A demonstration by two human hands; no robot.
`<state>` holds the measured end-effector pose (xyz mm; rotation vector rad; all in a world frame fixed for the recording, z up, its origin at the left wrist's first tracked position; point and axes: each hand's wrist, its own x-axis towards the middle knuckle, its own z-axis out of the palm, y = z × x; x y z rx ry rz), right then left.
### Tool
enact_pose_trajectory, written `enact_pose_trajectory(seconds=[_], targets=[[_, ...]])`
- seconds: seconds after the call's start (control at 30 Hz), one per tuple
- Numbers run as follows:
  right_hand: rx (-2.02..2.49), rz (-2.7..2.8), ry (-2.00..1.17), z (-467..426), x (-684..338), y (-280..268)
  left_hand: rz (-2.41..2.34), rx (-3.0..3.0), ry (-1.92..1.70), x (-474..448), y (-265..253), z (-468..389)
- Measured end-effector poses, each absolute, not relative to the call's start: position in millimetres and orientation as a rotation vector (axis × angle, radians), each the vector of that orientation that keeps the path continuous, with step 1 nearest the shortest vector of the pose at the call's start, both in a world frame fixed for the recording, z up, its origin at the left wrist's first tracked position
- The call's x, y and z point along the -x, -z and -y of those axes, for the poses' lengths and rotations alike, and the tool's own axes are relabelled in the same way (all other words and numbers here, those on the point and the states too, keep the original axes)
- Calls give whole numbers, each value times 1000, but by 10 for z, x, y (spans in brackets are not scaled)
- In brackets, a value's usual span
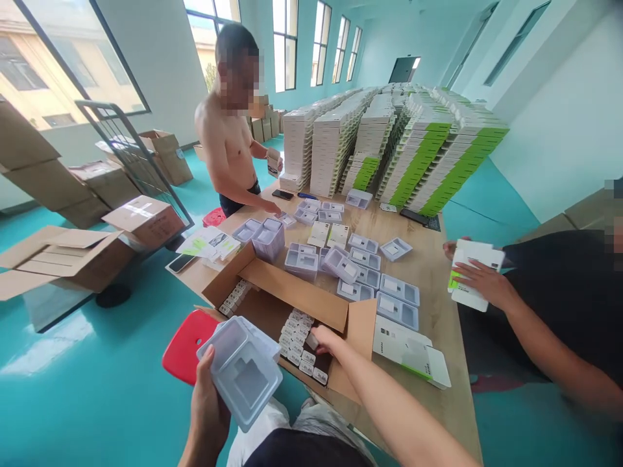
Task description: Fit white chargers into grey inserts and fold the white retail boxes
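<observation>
My left hand (208, 399) grips a few stacked clear plastic blister trays (246, 383), thumb over the edge of the front one, whose moulded hollows hold nothing. My right hand (331, 342) reaches into an open cardboard box (296, 288) on the near edge of the table. Its fingers close on a small white block (312, 340), partly hidden by them. Rows of similar small white blocks with dark printing (294, 334) stand beside it in the box, and more sit in the box's far left corner.
More trays (398, 310) and flattened white-green packaging (411, 350) lie across the wooden table (442, 311). Tall stacks of white-green boxes (418, 155) stand behind. A co-worker (233, 149) handles trays at the left; another person's hands (479, 279) hold a carton at right. A red stool (187, 347) is beside me.
</observation>
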<state>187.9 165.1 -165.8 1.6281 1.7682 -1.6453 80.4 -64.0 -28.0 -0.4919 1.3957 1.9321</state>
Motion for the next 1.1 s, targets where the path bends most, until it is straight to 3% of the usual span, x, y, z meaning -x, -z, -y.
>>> enact_pose_trajectory(seconds=[0.3, 0.47, 0.57, 0.7, 0.9, 1.1], targets=[[-1657, -2154, 1426, -1477, -2151, 1246, -1483, 298, -1848, -941, 126, 200], [-1611, -2409, 1678, -1252, -2583, 547, -1508, 38, -1661, -943, 89, 75], [-1258, -2563, 2112, -1132, -2758, 50, -1520, -60, -1564, -990, 69, -15], [-782, -2798, 1978, -1038, -2791, -390, -1534, -176, -1550, -1101, 27, -124], [-642, -2906, 1765, -980, -2781, -382, -1575, -297, -1594, -1260, -90, -215], [-1251, -2985, 2053, -783, -2823, -24, -1531, -256, -1615, -1306, -128, -214]])
